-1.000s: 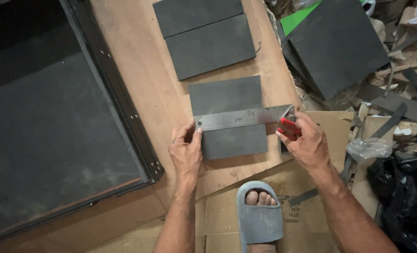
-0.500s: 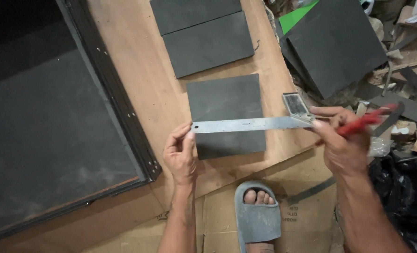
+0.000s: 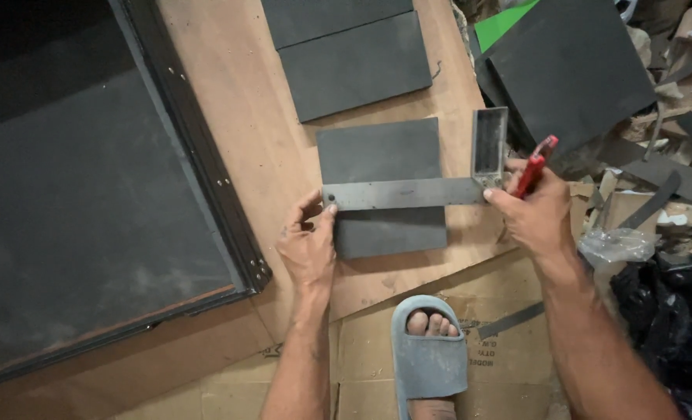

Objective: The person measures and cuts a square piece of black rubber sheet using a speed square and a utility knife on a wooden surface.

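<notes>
The metal square is shiny grey. Under it lies a dark grey sheet on a light brown board. The cutter is red. The sandal is grey-blue, and a bright green piece shows up top
</notes>
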